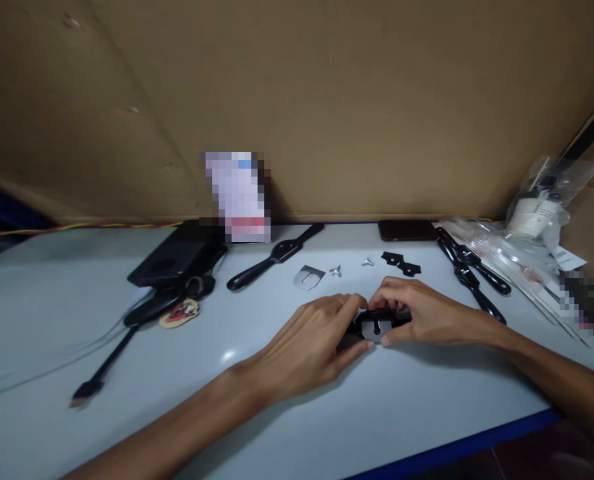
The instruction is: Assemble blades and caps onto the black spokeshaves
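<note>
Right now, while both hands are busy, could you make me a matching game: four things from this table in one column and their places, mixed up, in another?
Things
1. black part
2. silver plate
3. flat dark device
4. plastic bags

Places
A. at the back, by the cardboard wall
B. far right of the table
C. pinched between the left hand and the right hand
D. lying loose, just left of a small wing screw

Pairs: 1-C, 2-D, 3-A, 4-B
</note>
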The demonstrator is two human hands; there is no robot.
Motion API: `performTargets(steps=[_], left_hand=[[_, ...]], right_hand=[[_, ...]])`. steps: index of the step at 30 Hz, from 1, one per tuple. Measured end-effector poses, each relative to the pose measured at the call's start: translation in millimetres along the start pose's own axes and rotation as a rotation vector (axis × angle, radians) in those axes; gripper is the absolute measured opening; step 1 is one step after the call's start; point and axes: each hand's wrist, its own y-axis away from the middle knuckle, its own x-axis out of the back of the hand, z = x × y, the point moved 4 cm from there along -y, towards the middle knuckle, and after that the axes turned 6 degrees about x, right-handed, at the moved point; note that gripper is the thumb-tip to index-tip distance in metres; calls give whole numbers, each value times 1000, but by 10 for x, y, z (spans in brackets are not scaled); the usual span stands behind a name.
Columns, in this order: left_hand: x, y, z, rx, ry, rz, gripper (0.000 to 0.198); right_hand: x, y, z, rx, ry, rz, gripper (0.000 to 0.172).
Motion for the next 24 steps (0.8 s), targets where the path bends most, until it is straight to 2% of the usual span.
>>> performTargets(steps=[14, 24], left_hand=[[8, -3, -3, 32, 1, -72, 28], [13, -3, -6, 12, 2, -28, 25]], right_hand=[[-15, 10, -93, 14, 91, -53, 33], [14, 1, -91, 29, 7, -7, 34]])
